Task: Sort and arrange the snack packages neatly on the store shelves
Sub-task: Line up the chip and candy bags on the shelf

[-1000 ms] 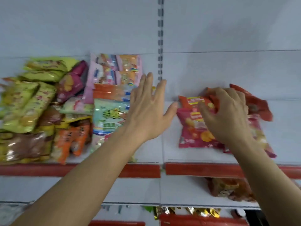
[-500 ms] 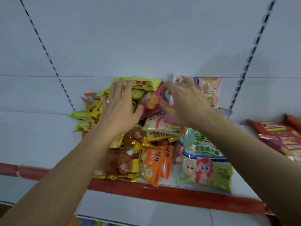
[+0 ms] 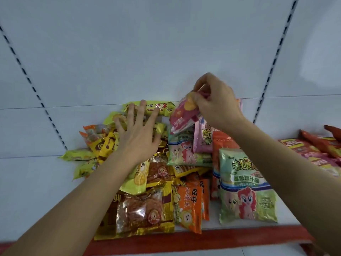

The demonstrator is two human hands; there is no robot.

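A mixed heap of snack packages lies on the white shelf point(image 3: 36, 191). My right hand point(image 3: 215, 102) pinches the top of a pink chip bag point(image 3: 181, 115) and holds it lifted above the heap near the back wall. My left hand point(image 3: 137, 133) lies flat with fingers spread on the yellow-green packages point(image 3: 156, 108) at the heap's back left. In front lie a gold-and-clear package point(image 3: 140, 213), an orange pack point(image 3: 190, 206) and a green pony bag point(image 3: 245, 189).
A row of red and pink chip bags point(image 3: 317, 150) lies on the shelf at the far right. The shelf's red front edge point(image 3: 184, 241) runs along the bottom. The white back wall has slotted uprights point(image 3: 273, 61). Bare shelf lies left of the heap.
The view has swung left from the red bags to the mixed heap. My right hand took hold of the pink chip bag and raised it. My left hand settled on the yellow-green packages.
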